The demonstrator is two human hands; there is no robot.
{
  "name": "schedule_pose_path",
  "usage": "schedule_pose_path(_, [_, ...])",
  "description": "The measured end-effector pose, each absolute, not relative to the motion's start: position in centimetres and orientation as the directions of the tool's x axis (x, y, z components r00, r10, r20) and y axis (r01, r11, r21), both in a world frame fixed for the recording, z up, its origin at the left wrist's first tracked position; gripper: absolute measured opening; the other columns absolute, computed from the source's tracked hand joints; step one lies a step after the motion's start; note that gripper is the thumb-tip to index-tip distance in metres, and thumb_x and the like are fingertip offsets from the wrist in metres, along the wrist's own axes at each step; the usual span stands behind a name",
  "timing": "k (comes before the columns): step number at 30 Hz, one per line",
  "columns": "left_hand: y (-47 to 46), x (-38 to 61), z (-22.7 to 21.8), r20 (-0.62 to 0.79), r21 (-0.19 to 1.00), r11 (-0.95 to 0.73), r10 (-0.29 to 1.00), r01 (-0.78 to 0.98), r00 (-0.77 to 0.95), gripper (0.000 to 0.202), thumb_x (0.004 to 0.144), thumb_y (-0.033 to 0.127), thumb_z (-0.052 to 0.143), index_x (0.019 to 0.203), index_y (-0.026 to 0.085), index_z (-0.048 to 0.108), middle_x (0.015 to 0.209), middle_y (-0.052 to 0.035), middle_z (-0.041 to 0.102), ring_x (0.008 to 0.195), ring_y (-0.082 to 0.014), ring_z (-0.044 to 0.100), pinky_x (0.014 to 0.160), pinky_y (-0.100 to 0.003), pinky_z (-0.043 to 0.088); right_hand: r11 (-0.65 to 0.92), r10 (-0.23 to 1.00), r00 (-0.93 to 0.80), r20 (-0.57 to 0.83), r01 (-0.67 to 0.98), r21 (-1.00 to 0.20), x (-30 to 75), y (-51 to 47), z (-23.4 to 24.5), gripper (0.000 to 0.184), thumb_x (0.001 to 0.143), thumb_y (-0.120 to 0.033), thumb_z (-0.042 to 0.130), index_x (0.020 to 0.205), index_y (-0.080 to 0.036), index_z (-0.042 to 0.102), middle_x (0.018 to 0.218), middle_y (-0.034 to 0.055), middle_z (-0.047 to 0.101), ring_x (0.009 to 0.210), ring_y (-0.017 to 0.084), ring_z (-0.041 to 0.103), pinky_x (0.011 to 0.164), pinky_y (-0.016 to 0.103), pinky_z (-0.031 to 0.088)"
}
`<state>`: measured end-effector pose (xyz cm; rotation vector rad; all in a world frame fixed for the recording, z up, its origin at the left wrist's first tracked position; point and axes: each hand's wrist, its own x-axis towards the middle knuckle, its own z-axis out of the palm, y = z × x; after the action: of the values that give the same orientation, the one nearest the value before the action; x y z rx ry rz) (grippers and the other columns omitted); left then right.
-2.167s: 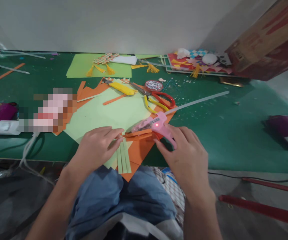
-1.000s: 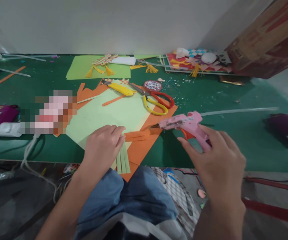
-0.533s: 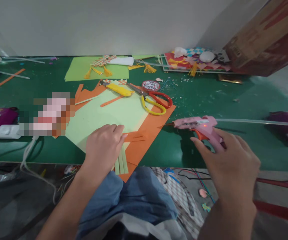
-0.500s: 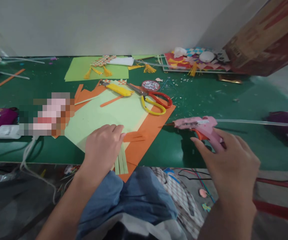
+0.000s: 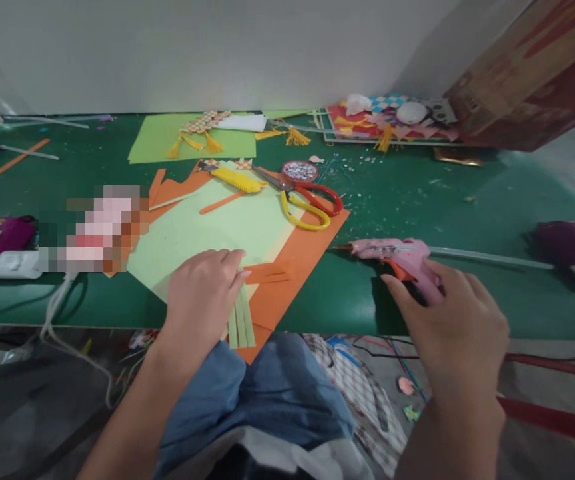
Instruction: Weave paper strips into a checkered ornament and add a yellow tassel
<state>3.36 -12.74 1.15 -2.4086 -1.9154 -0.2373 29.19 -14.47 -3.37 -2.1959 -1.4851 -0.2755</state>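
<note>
My left hand [image 5: 204, 293] is closed over the upper end of several pale green paper strips [image 5: 240, 320], on top of the paper sheets. Thin orange paper strips [image 5: 267, 273] stick out to the right from its fingertips. On the right, a pink hot glue gun [image 5: 392, 252] sits low over the table, its nozzle pointing left and a clear glue stick [image 5: 487, 256] coming out of its back. My right hand [image 5: 457, 320] is round its handle, fingers behind it and thumb apart near the orange trigger.
Yellow-and-red scissors [image 5: 312, 203], a yellow cutter [image 5: 237, 179] and a round tin of small beads [image 5: 300, 171] lie beyond my hands. A pale green sheet [image 5: 192, 230] covers an orange sheet [image 5: 312, 263]. Tasselled woven paper pieces [image 5: 207, 123] lie at the back.
The glue gun and my right hand have shifted slightly left and down, with the glue stick's tail lower. My left hand stays nearly in place on the strips.
</note>
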Motion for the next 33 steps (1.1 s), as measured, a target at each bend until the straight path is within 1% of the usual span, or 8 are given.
schedule_pose_path(4, [-12.8,2.9,1.2,0.151,0.100,-0.222,0.967,0.970,0.206,0.016,0.085,0.017,0.057,0.096,0.024,0.067,0.082,-0.0005,0.072,0.076,-0.0196,0.065,0.058,-0.028,0.041,-0.298,0.818,0.402,0.410,0.908,-0.295,29.1,-14.5,-3.3,0.059,0.078,-0.062,0.041,0.103,-0.014,0.064,0.088,0.0162,0.064,0.084,0.032,0.057,0.068,0.043,0.044])
schedule_pose_path(9, [-12.9,3.0,1.1,0.166,0.068,-0.235,0.961,0.970,0.221,0.015,0.084,0.018,0.059,0.095,0.023,0.067,0.081,-0.0006,0.071,0.077,-0.0206,0.064,0.058,-0.029,0.041,-0.307,0.828,0.409,0.383,0.903,-0.300,29.0,-14.4,-3.3,0.054,0.078,-0.059,0.045,0.104,-0.016,0.064,0.089,0.0155,0.063,0.084,0.031,0.055,0.069,0.042,0.043])
schedule_pose_path(15, [-12.7,3.3,1.2,0.172,0.056,-0.243,0.958,0.969,0.230,0.012,0.083,0.017,0.061,0.090,0.022,0.067,0.080,-0.0012,0.071,0.074,-0.0202,0.063,0.057,-0.029,0.040,-0.303,0.824,0.406,0.395,0.905,-0.299,29.0,-14.4,-3.3,0.062,0.078,-0.065,0.039,0.103,-0.015,0.064,0.088,0.0159,0.062,0.082,0.030,0.055,0.069,0.043,0.043])
schedule_pose_path(20, [-12.8,3.3,1.2,0.174,0.057,-0.245,0.957,0.968,0.232,0.013,0.083,0.017,0.060,0.092,0.023,0.068,0.079,-0.0017,0.071,0.074,-0.0204,0.064,0.058,-0.029,0.042,-0.292,0.819,0.391,0.421,0.914,-0.281,29.1,-14.5,-3.5,0.060,0.078,-0.065,0.040,0.103,-0.016,0.064,0.086,0.0149,0.063,0.081,0.031,0.055,0.068,0.044,0.044])
schedule_pose_path(25, [-12.6,2.8,1.2,0.140,0.174,-0.176,0.978,0.969,0.152,0.018,0.084,0.021,0.061,0.101,0.023,0.067,0.083,-0.0010,0.073,0.081,-0.0221,0.067,0.064,-0.030,0.046,-0.196,0.820,0.285,0.496,0.954,-0.225,29.8,-14.5,-4.0,0.064,0.080,-0.067,0.037,0.100,-0.013,0.066,0.082,0.0154,0.061,0.077,0.030,0.053,0.076,0.046,0.044])
schedule_pose_path(28, [-12.5,2.3,1.0,0.138,0.244,-0.144,0.984,0.959,0.113,0.018,0.085,0.022,0.060,0.102,0.023,0.066,0.093,-0.0009,0.074,0.085,-0.0211,0.068,0.070,-0.031,0.049,-0.151,0.789,0.241,0.566,0.968,-0.202,30.1,-14.4,-3.9,0.066,0.080,-0.068,0.039,0.102,-0.011,0.066,0.078,0.0147,0.062,0.076,0.030,0.054,0.076,0.047,0.044])
schedule_pose_path(30, [-12.5,2.1,1.0,0.129,0.258,-0.168,0.982,0.952,0.138,0.021,0.085,0.022,0.060,0.104,0.023,0.066,0.101,-0.0022,0.073,0.092,-0.0217,0.067,0.075,-0.032,0.050,-0.119,0.748,0.218,0.627,0.973,-0.196,29.8,-14.4,-3.5,0.062,0.081,-0.064,0.044,0.103,-0.010,0.065,0.079,0.0158,0.064,0.075,0.030,0.055,0.076,0.048,0.044])
schedule_pose_path(33, [-12.6,2.1,1.0,0.085,0.259,-0.223,0.974,0.940,0.208,0.026,0.084,0.021,0.060,0.110,0.021,0.064,0.107,-0.0045,0.071,0.098,-0.0228,0.064,0.081,-0.033,0.049,-0.025,0.717,0.149,0.681,0.982,-0.188,28.4,-14.5,-2.5,0.043,0.083,-0.049,0.053,0.099,-0.011,0.067,0.084,0.0162,0.067,0.077,0.028,0.056,0.076,0.045,0.046])
